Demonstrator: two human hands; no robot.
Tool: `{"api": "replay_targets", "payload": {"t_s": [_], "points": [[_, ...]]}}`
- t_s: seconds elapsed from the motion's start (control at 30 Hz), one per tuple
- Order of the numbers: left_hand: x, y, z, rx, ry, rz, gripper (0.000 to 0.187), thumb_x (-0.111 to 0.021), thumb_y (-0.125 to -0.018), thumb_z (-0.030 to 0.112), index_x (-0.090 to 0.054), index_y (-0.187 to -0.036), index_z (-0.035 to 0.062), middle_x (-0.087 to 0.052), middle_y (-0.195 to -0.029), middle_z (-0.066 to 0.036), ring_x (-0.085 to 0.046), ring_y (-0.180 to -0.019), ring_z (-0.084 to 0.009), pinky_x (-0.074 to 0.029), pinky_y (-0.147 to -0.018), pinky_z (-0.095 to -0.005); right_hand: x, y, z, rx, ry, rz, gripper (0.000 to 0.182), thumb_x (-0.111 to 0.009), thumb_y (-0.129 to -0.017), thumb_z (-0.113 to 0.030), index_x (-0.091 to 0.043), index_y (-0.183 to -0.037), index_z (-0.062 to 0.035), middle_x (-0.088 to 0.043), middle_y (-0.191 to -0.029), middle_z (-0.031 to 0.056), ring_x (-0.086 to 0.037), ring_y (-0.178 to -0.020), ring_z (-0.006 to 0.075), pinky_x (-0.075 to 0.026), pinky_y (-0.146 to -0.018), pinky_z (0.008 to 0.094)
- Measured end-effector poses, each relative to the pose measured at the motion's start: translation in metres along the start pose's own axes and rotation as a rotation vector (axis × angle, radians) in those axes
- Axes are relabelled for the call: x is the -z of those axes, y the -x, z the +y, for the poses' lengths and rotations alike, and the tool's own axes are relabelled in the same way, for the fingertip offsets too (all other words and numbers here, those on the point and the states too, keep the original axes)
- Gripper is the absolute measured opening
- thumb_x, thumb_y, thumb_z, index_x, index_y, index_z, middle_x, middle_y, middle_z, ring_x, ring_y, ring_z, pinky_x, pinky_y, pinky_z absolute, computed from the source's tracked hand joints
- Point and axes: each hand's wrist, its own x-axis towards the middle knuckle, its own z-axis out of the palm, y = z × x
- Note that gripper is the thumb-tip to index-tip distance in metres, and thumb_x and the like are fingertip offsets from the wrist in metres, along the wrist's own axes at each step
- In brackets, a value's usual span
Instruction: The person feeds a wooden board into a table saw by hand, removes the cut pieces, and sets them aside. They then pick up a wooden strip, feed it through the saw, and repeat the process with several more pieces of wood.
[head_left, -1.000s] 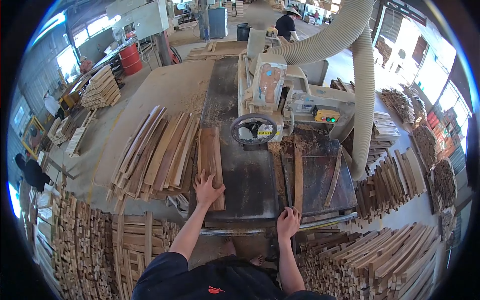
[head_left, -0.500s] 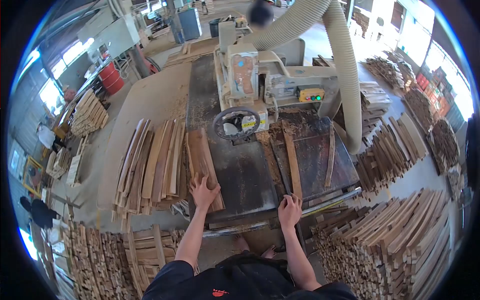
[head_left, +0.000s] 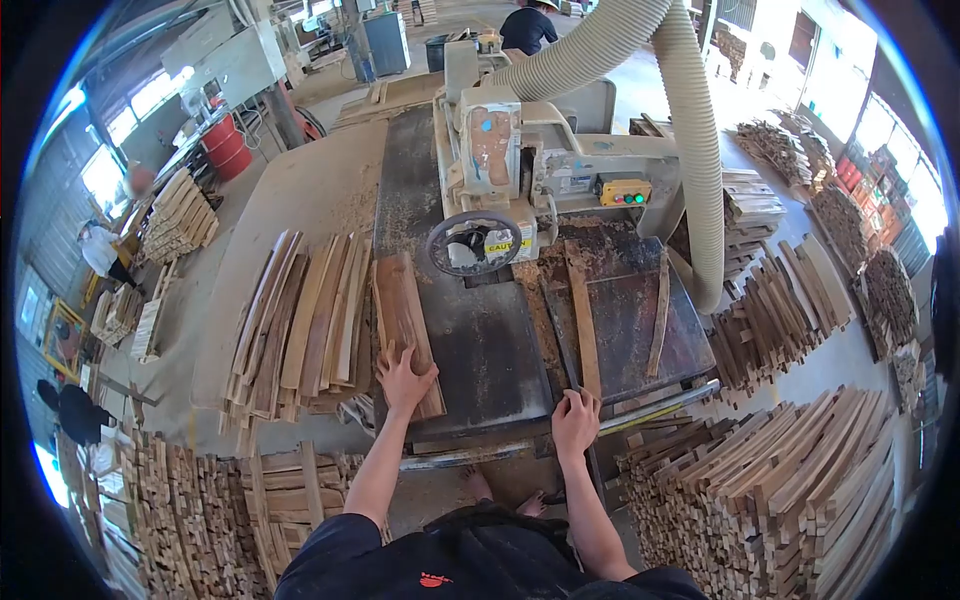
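Observation:
My left hand lies on the near part of a brown wooden board, its fingers spread over the wood. This board rests lengthwise on the dark saw table, left of the machine's handwheel. At the table's front edge, my right hand is closed around a thin dark bar, which runs away across the table and reappears below the hand. Just right of the bar lies a narrow wood strip. Another thin strip sits farther right.
Boards lie in a row on my left. A ribbed hose hangs beside the control box. Stacked wood stands near right, more near left. A person is behind the machine; others are at far left.
Both hands keep almost the same places on the board and the bar. The view has shifted slightly. The person behind the machine now shows more clearly in dark clothing and a hat.

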Motion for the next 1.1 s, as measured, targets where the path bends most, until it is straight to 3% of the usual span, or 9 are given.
{"api": "replay_targets", "payload": {"t_s": [0.6,0.77,1.1], "points": [[-0.008,-0.002,-0.009,0.006,0.135,-0.022,0.073,-0.076,-0.074,0.055,-0.057,-0.137,0.0245,-0.034,-0.158,-0.013,-0.030,-0.139,-0.0547,-0.027,-0.112,-0.0691,-0.002,0.001,0.002,0.021,0.014,0.004,0.012,-0.067,-0.089,-0.011,-0.071,-0.100,-0.0116,-0.067,-0.116,0.0136,-0.062,-0.109,0.0364,-0.058,-0.080,0.0452],[0.000,0.001,0.000,0.001,-0.008,-0.003,0.073,-0.077,-0.074,0.055,-0.057,-0.137,0.0241,-0.034,-0.158,-0.012,-0.030,-0.140,-0.0538,-0.027,-0.112,-0.0685,-0.003,0.001,0.003,0.013,0.017,-0.007,0.011,-0.067,-0.089,-0.011,-0.071,-0.100,-0.0120,-0.067,-0.115,0.0135,-0.061,-0.110,0.0360,-0.058,-0.079,0.0443],[-0.002,0.000,-0.003,-0.006,-0.003,0.007,0.073,-0.077,-0.075,0.053,-0.057,-0.138,0.0240,-0.033,-0.158,-0.012,-0.029,-0.141,-0.0541,-0.027,-0.112,-0.0683,-0.001,0.001,0.002,-0.007,0.025,-0.036,0.010,-0.066,-0.091,-0.013,-0.072,-0.099,-0.0120,-0.066,-0.119,0.0130,-0.061,-0.112,0.0356,-0.058,-0.082,0.0441]]}}
